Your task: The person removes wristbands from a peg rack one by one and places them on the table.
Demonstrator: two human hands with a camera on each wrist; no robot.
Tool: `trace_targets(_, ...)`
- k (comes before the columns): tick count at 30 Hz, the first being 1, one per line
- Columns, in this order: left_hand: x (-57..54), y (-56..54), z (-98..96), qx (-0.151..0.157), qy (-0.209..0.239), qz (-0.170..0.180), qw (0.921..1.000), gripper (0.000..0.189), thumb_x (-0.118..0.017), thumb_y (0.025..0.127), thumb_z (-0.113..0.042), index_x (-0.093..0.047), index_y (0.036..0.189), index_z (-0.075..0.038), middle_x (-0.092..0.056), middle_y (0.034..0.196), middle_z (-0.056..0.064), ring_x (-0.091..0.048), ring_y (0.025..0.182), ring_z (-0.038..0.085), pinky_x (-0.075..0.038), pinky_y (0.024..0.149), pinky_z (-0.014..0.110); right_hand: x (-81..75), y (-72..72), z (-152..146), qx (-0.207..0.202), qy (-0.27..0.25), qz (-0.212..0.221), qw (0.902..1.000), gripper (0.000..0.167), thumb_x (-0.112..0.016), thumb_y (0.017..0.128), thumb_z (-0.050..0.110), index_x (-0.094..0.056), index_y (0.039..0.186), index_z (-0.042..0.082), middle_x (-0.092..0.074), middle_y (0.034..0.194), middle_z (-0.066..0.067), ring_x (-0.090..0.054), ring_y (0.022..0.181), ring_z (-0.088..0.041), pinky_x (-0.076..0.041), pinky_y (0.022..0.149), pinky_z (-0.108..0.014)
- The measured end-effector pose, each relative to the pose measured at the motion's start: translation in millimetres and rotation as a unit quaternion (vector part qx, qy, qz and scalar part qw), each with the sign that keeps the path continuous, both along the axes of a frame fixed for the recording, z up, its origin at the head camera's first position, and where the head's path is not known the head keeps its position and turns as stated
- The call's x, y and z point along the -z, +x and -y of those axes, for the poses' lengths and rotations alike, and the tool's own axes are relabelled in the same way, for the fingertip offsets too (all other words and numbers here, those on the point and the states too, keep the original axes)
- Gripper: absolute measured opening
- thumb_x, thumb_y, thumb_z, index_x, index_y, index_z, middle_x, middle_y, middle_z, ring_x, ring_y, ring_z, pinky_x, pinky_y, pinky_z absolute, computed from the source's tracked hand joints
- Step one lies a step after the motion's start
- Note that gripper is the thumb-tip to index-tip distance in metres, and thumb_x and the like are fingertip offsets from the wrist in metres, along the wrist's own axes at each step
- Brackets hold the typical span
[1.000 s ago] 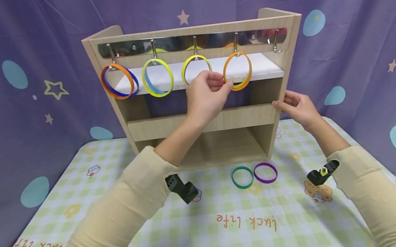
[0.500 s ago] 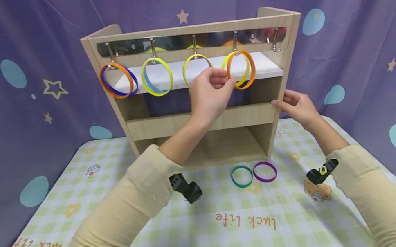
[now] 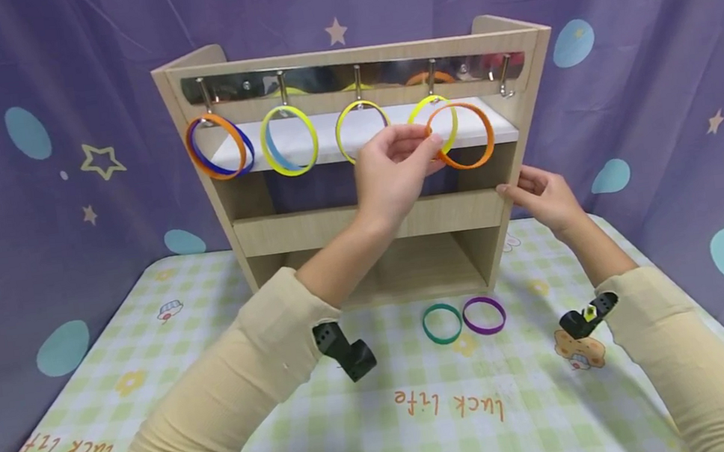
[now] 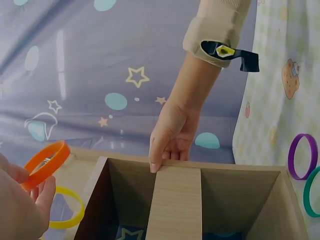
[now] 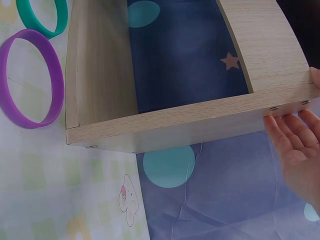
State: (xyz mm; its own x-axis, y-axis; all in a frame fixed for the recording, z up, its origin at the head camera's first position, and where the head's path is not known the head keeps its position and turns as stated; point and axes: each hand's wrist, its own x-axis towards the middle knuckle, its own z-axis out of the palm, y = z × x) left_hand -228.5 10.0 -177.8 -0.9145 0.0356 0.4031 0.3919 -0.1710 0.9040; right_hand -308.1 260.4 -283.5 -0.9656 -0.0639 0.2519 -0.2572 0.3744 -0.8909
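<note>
My left hand (image 3: 396, 173) pinches an orange wristband (image 3: 490, 138) between thumb and fingers. In the head view the band stands to the right of the fourth hook and overlaps a yellow wristband (image 3: 412, 110) hanging there. The left wrist view shows the orange wristband (image 4: 59, 159) at the fingertips, above the yellow one (image 4: 77, 220). My right hand (image 3: 552, 199) grips the right side panel of a wooden rack (image 3: 308, 231), thumb on the front edge. From the right wrist, fingers of that hand (image 5: 300, 150) press the panel's outer face.
Several wristbands, orange with blue (image 3: 241, 137), yellow with light blue (image 3: 312, 135) and yellow (image 3: 340, 134), hang on the other hooks. The far-right hook (image 3: 505, 80) carries no band. A green wristband (image 3: 425, 330) and a purple wristband (image 3: 502, 318) lie on the checked tablecloth (image 3: 456, 440).
My left hand has drawn the orange wristband rightward and away from the fourth hook, uncovering the yellow one behind it. The right hand has stayed on the side panel.
</note>
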Motion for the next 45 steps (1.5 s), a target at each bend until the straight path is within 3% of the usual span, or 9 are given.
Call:
trace_targets(6, 4.3, 2.9, 0.2, 0.025, 0.016, 0.057, 0.9979, 0.022, -0.066, 0.087, 0.001, -0.063, 0.107, 0.011, -0.063, 0.086, 0.01, -0.064, 0.07, 0.01, -0.063, 0.08, 0.035, 1.0, 0.3, 0, -0.009, -0.014, -0.005, 0.9998, 0.061, -0.065, 0.092, 0.028, -0.043, 0.143, 0.003, -0.067, 0.116, 0.019, -0.06, 0.093, 0.014, -0.053, 0.08, -0.006)
trace_targets(9, 8.6, 4.0, 1.2, 0.032, 0.012, 0.093, 0.9951, 0.023, -0.066, 0.088, 0.0, -0.064, 0.109, 0.01, -0.065, 0.09, 0.013, -0.064, 0.068, 0.008, -0.062, 0.084, 0.037, 0.8, 0.5, 1, -0.008, -0.025, -0.006, 0.9996, 0.06, -0.066, 0.091, 0.028, -0.046, 0.142, 0.003, -0.064, 0.099, 0.03, -0.061, 0.091, 0.013, -0.054, 0.079, -0.007)
trace_targets(14, 17.0, 3.3, 5.4, 0.043, -0.005, 0.147, 0.9881, 0.025, -0.066, 0.089, -0.005, -0.065, 0.111, 0.007, -0.067, 0.11, 0.022, -0.065, 0.071, 0.01, -0.06, 0.087, 0.033, 1.1, 0.1, 1, -0.009, -0.029, -0.009, 0.9995, 0.061, -0.067, 0.091, 0.027, -0.045, 0.142, 0.002, -0.064, 0.098, 0.03, -0.062, 0.091, 0.013, -0.054, 0.078, -0.006)
trace_targets(20, 26.1, 1.5, 10.3, 0.064, -0.009, 0.207, 0.9761, 0.025, -0.064, 0.091, -0.007, -0.064, 0.112, 0.006, -0.066, 0.107, 0.017, -0.064, 0.077, 0.012, -0.059, 0.089, 0.031, 1.0, -0.7, 0, -0.012, -0.027, -0.012, 0.9995, 0.062, -0.066, 0.091, 0.026, -0.043, 0.142, 0.001, -0.064, 0.1, 0.029, -0.061, 0.092, 0.014, -0.053, 0.079, -0.006)
trace_targets(26, 36.0, -0.8, 13.9, 0.084, -0.007, 0.241, 0.967, 0.028, -0.06, 0.093, -0.005, -0.061, 0.117, 0.01, -0.061, 0.122, 0.026, -0.065, 0.076, 0.012, -0.058, 0.093, 0.031, 1.6, -0.3, -1, -0.01, -0.021, -0.008, 0.9997, 0.063, -0.066, 0.091, 0.026, -0.041, 0.144, 0.002, -0.065, 0.115, 0.021, -0.059, 0.093, 0.015, -0.053, 0.081, -0.005)
trace_targets(32, 45.2, -1.4, 16.3, 0.09, -0.007, 0.26, 0.9614, 0.03, -0.058, 0.093, -0.001, -0.058, 0.12, 0.012, -0.063, 0.106, 0.019, -0.064, 0.079, 0.014, -0.057, 0.095, 0.032, 1.2, 0.0, -1, -0.009, -0.011, -0.007, 0.9999, 0.063, -0.064, 0.092, 0.027, -0.04, 0.145, 0.003, -0.059, 0.135, -0.001, -0.059, 0.093, 0.015, -0.053, 0.081, -0.006)
trace_targets(38, 52.4, -2.3, 18.9, 0.089, -0.009, 0.28, 0.9559, 0.032, -0.06, 0.092, 0.0, -0.059, 0.122, 0.01, -0.061, 0.094, 0.011, -0.063, 0.076, 0.012, -0.057, 0.095, 0.032, 1.4, 0.7, -1, -0.01, -0.013, -0.006, 0.9998, 0.063, -0.064, 0.092, 0.027, -0.04, 0.145, 0.003, -0.059, 0.135, 0.0, -0.059, 0.093, 0.015, -0.053, 0.081, -0.006)
trace_targets(45, 58.8, -2.8, 23.5, 0.094, -0.031, 0.294, 0.9505, 0.029, -0.061, 0.092, -0.002, -0.06, 0.12, 0.008, -0.062, 0.104, 0.016, -0.063, 0.077, 0.011, -0.058, 0.092, 0.028, 1.0, 1.5, -1, -0.009, -0.008, -0.008, 0.9999, 0.063, -0.064, 0.092, 0.028, -0.04, 0.145, 0.003, -0.058, 0.136, -0.003, -0.06, 0.093, 0.015, -0.053, 0.081, -0.005)
